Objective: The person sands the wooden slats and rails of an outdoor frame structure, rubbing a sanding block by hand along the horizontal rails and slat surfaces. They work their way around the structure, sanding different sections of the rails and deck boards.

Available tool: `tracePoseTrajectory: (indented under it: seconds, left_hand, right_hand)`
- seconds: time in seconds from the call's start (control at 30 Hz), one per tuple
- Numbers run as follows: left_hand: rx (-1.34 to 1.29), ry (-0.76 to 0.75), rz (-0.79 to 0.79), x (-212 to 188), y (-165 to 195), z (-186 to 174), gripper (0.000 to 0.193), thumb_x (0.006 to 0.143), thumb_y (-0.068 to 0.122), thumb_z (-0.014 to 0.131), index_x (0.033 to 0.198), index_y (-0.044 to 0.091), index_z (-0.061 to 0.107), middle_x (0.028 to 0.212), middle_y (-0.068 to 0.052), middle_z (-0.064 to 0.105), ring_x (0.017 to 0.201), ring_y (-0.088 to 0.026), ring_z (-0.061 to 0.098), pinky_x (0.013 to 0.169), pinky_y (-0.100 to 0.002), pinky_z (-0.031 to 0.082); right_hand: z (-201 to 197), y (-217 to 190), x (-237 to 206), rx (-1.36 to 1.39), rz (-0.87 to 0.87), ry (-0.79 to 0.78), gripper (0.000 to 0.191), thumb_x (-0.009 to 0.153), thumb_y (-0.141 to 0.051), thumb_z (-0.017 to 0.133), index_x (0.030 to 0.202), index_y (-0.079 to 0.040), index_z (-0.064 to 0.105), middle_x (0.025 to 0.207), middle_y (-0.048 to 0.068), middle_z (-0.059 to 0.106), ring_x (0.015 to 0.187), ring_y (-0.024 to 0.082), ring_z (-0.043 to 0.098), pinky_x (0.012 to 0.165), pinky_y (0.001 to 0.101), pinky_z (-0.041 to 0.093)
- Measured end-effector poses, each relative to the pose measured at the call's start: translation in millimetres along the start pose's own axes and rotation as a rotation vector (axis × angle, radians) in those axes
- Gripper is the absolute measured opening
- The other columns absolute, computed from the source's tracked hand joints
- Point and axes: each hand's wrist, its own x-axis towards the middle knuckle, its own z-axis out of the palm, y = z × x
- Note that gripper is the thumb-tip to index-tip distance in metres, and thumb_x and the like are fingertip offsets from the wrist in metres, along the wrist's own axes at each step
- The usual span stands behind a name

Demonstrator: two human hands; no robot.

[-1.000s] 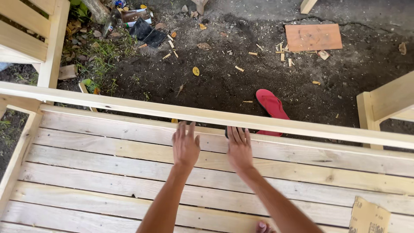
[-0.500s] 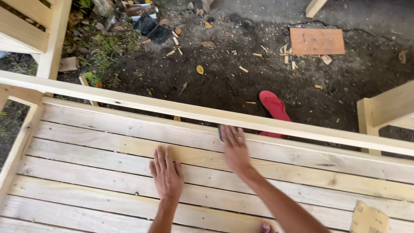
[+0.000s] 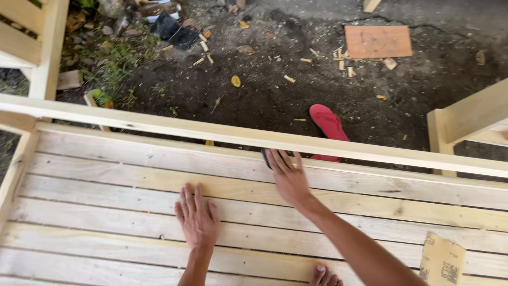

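Left hand (image 3: 198,218) spread flat, holding nothing, bracing on the pale slatted wooden platform (image 3: 106,180); right hand (image 3: 288,177) pressing a small dark sanding pad (image 3: 266,157) under flattened fingers against the top slat beside the long pale wooden rail (image 3: 159,124), tan sandpaper sheet (image 3: 442,262) lying spare nearby.

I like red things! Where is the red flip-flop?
The red flip-flop lies on the dirt ground beyond the pale wooden rail, just past the right hand, in the head view's upper right.
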Motion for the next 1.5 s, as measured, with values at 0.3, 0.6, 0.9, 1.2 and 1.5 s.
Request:
tracePoseTrajectory:
  seconds: [0.3, 0.6, 0.9, 1.2, 1.5]
  left_hand:
    - [-0.002, 0.013, -0.038, -2.5, 6.1, 3.3, 0.059, 0.102, 0.034, 0.039, 0.155, 0.008, 0.037, 0.166, -0.019, 0.029, 0.155, -0.032, 0.021, 0.123, -0.057, 0.015]
    - [0.021, 0.005, -0.055, 3.6, 6.6, 0.7, 0.059, 0.102, 0.034, 0.039, 0.155, 0.008, 0.037, 0.165, -0.017, 0.031, 0.155, -0.032, 0.022, 0.123, -0.056, 0.015]
    - [0.002, 0.006, -0.052, 1.2, 7.4, -1.8, 0.06, 0.102, 0.033, 0.04, 0.156, 0.007, 0.035, 0.165, -0.018, 0.028, 0.154, -0.033, 0.022, 0.123, -0.056, 0.015]
    - [0.024, 0.016, -0.037, 5.4, 2.8, 1.3, 0.062, 0.101, 0.033, 0.041, 0.155, 0.005, 0.035, 0.165, -0.019, 0.027, 0.155, -0.034, 0.02, 0.123, -0.057, 0.014]
    - [-0.017, 0.03, -0.102, 2.0, 18.2, 5.5, 0.063, 0.1, 0.036, 0.044, 0.153, 0.002, 0.035, 0.165, -0.022, 0.027, 0.155, -0.035, 0.02, 0.122, -0.058, 0.015]
  right_hand:
    - [34.4, -37.3, 36.5, 0.211, 0.365, -0.116, 0.05, 0.102, -0.011, 0.051, 0.151, -0.005, 0.044, 0.157, 0.008, 0.047, 0.151, 0.024, 0.039, 0.13, 0.0594, 0.018]
    - [6.5, -9.4, 17.4, 0.098, -0.119, 0.073, 0.069, 0.081, -0.002, 0.058, 0.148, 0.002, 0.044, 0.154, 0.018, 0.05, 0.142, 0.03, 0.045, 0.115, 0.0607, 0.023]
    - [28.1, -69.0, 82.3, 0.328, 0.011, 0.081, 0.067, 0.097, -0.006, 0.054, 0.16, 0.003, 0.034, 0.158, 0.021, 0.043, 0.143, 0.031, 0.044, 0.117, 0.0619, 0.025]
    - [13.3, -38.8, 38.4, 0.044, -0.1, 0.019, 0.07, 0.088, -0.01, 0.058, 0.155, -0.005, 0.038, 0.163, 0.011, 0.038, 0.152, 0.028, 0.034, 0.122, 0.0563, 0.022]
    - [31.1, -61.4, 88.3, 0.261, -0.212, 0.009, 0.056, 0.099, -0.006, 0.049, 0.153, 0.003, 0.039, 0.162, 0.018, 0.04, 0.151, 0.03, 0.036, 0.125, 0.0499, 0.022]
